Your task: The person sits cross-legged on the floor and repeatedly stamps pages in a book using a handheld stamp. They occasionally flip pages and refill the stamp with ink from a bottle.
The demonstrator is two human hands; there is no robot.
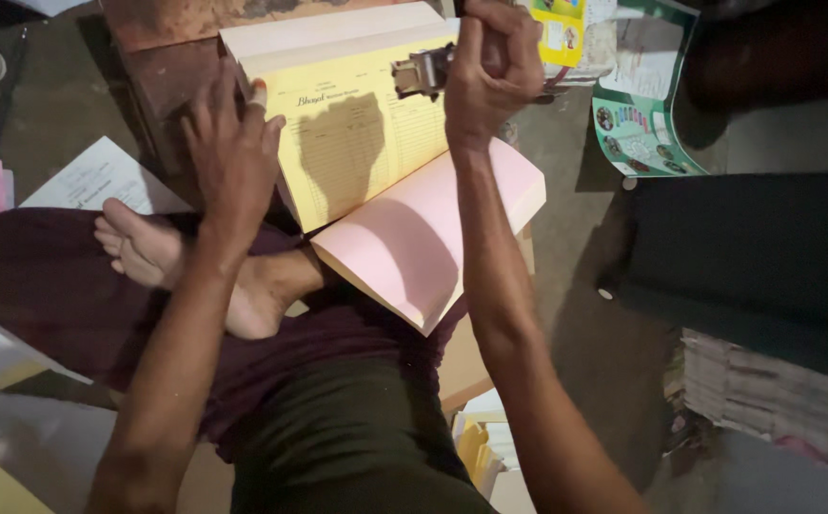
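- Down on the floor [585,314] we go: a person sits cross-legged, a bare foot [147,249] showing at nine o'clock, loose paper [100,176] scattered beyond it.
- Biggest thing in play is the pad [376,162], an open book of forms propped on a brown board [162,81] at twelve o'clock; a yellow sheet [357,133] lies exposed and a pink stack [414,238] is folded down toward five o'clock.
- Over at two o'clock lies a green leaflet [642,114]; a dark box [757,257] sits at three o'clock, bundled paper below it.
- Left hand [233,152] is spread flat, fingers apart, pressing the pad's left edge at ten o'clock and gripping nothing.
- Right hand [490,67] is a tight fist, clamped on the handle of a metal stamp [423,71], which sits on the yellow sheet's upper right corner at one o'clock.
- Looks to me like the stamping step: the tool seems to meet the paper, though actual contact is hard to confirm.
- The next move calls, I'd judge, for a straight lift so nothing smears, with the left hand ready to turn the sheet.
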